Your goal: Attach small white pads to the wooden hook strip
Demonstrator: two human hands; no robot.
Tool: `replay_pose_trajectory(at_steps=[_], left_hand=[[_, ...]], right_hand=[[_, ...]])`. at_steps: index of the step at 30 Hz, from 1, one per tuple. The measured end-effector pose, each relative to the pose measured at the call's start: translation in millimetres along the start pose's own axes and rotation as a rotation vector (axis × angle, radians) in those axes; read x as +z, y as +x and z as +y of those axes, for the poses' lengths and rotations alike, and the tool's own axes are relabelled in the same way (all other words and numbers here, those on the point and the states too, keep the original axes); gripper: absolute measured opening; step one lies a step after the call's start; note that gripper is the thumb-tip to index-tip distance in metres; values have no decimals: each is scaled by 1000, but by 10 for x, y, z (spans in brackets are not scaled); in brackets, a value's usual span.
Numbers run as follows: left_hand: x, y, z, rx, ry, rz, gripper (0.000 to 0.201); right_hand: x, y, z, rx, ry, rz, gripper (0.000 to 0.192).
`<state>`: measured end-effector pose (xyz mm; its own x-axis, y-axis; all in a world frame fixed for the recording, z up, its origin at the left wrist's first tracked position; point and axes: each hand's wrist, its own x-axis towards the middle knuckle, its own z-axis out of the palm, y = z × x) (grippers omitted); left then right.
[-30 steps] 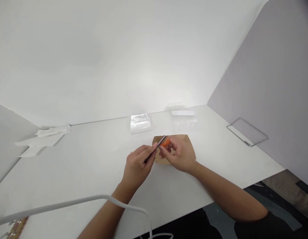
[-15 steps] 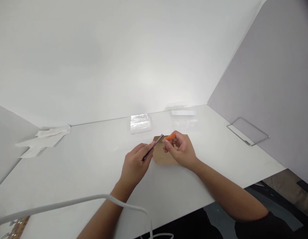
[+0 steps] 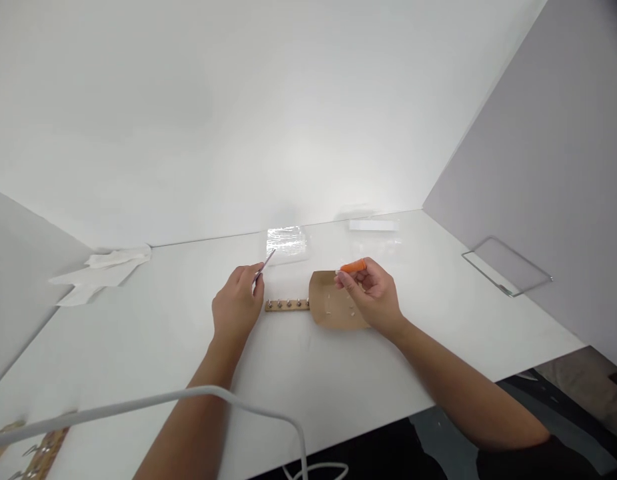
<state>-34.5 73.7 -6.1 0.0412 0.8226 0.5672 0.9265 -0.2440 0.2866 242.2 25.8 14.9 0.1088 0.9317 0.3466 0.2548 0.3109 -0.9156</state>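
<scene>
Tweezers (image 3: 264,265) pinched in my left hand (image 3: 237,305) point up-right; orange piece (image 3: 353,267), pinched in my right hand (image 3: 371,293), lies to their right.

**Tweezers, orange tip, brown sheet**

Thin metal tweezers (image 3: 265,265) point up and away, pinched in the left hand; a small orange piece (image 3: 353,266) (cone-like) sits in the right fingertips; a brown paper sheet (image 3: 333,310) lies flat beneath, dotted with pale bits.

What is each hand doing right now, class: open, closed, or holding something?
Left hand: closed on thin metal tweezers.
Right hand: fingers curled, pinching a small orange piece above the brown card.
</scene>
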Motion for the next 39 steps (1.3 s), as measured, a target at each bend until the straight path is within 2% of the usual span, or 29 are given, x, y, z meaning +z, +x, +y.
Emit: replay_pose_trajectory(at_steps=[3, 7, 9, 12, 15, 17, 19, 22, 27, 29, 31, 35, 39], left_hand=[[46, 9, -79, -24, -5, -12, 25], [61, 34, -96, 81, -58, 167, 17], [38, 29, -11, 139, -121, 256, 10], [-13, -36, 225, 189, -215, 300, 8], [-44, -158, 481, 328, -407, 181, 13], [-42, -235, 601, 370, -496, 101, 20], [-26, -287, 663, 368, -560, 43, 25], [2, -313, 678, 309, -589, 40, 24], [47, -341, 686, 315, -575, 16, 14], [73, -365, 715, 326, -551, -2, 10], [97, -382, 750, 347, -544, -17, 13], [92, -373, 805, 429, -544, -89, 33], [46, -363, 803, 398, -544, -67, 15]], right_hand=[[13, 8, 21, 35, 21, -21, 25], [35, -2, 32, 79, 47, -75, 29], [40, -12, 29, 85, 46, -81, 29], [40, -28, 6, 55, -11, -82, 29], [56, -52, -30, -28, -127, -92, 26], [81, -74, -41, -103, -200, -93, 24], [105, -94, -30, -189, -255, -78, 22], [97, -92, 9, -277, -333, -2, 19], [-40, 39, 17, -119, -315, 202, 22], [-84, 101, 7, -75, -265, 231, 22], [-100, 141, 9, -62, -253, 220, 23], [-77, 145, 48, -83, -305, 139, 24], [-52, 114, 88, -103, -340, 66, 21]])
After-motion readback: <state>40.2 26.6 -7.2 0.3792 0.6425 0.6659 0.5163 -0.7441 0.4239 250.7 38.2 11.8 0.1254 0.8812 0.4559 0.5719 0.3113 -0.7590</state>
